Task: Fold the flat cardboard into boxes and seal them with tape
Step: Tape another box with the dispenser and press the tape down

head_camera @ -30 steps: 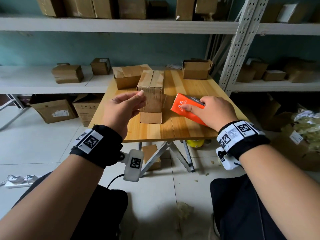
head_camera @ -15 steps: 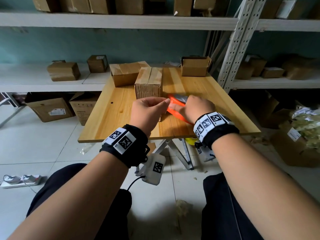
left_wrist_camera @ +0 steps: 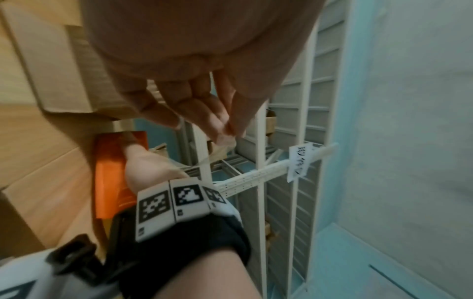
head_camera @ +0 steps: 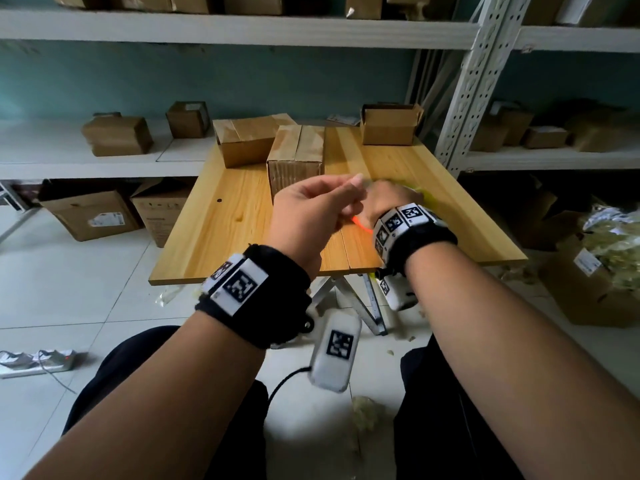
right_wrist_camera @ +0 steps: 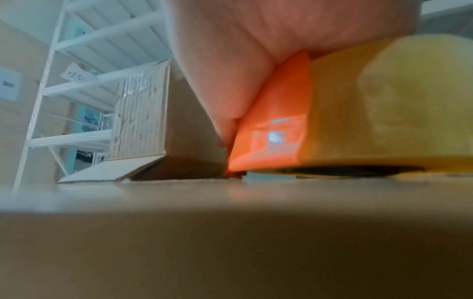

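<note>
Above the wooden table (head_camera: 221, 233), the left hand (head_camera: 308, 216) pinches beside the right hand (head_camera: 388, 202).

The pale pine-wood worktop (head_camera: 235, 216) shows smooth, lightly satin planks. The brown corrugated cardboard box (head_camera: 294, 157) is matt, its top seam covered by glossy clear tape. The orange plastic tape dispenser (right_wrist_camera: 271, 129) looks smooth and shiny; its yellowish tape roll (right_wrist_camera: 384, 105) appears translucent.
</note>
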A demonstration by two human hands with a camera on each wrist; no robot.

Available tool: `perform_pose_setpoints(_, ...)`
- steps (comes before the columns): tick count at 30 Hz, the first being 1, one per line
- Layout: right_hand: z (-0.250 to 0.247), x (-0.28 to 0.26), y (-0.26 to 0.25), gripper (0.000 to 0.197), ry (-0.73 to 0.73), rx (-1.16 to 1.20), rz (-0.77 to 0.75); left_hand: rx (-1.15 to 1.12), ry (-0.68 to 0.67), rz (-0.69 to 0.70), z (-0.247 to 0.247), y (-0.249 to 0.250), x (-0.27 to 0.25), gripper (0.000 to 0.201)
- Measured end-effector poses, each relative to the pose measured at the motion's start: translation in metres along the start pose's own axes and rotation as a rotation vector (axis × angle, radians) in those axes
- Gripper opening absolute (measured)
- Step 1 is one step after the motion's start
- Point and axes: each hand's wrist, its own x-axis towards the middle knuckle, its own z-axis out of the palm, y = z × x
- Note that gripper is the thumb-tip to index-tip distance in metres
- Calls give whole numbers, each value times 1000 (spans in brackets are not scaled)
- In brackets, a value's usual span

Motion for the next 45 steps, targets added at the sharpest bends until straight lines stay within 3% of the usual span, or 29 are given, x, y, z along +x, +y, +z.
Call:
perform_pose_setpoints(4, 1, 2, 9, 58, -19, 158, 24, 105, -30, -37, -22, 6, -13, 8)
perform_pose_setpoints(7, -2, -2, 15, 67, -22, 284, -14, 36, 11, -49, -39, 16, -8, 8)
perform_pose_setpoints(12, -1, -6, 19, 89, 104, 443, 39, -81, 55, -89, -54, 20, -4, 20)
perform_pose_setpoints(16, -3, -8, 16, 72, 206, 578, -47, -64, 54, -97, -58, 23, -5, 15)
perform_pose_setpoints(20, -19, -23, 4, 35, 448, 810, -255, 9, 84, -106, -68, 24, -5, 27)
perform_pose_setpoints(22, -26, -37, 2, 30, 471, 948, -431, 15, 83, -86, -73, 25, -5, 29)
perform_pose_setpoints(27, -12, -53, 3, 70, 264, 1128, -736, 31, 140, 75, -75, 23, 4, 28)
perform_pose_setpoints(30, -11, -53, 0, 79, 224, 1146, -830, 80, 124, 170, -68, 33, 18, 30)
perform_pose_setpoints(33, -19, -56, -1, 67, 207, 1239, -881, 142, 64, 240, -71, 39, 31, 29)
perform_pose_setpoints(37, -23, -52, -1, 33, 182, 1197, -866, 116, 105, 219, -96, 33, 38, 21)
perform_pose_setpoints(41, -18, -45, -7, 27, 219, 1150, -822, 86, 107, 210, -105, 34, 34, 21)
perform_pose_setpoints(45, -18, -40, -13, 17, 335, 1145, -711, 151, 192, 391, -103, 32, 29, 13)
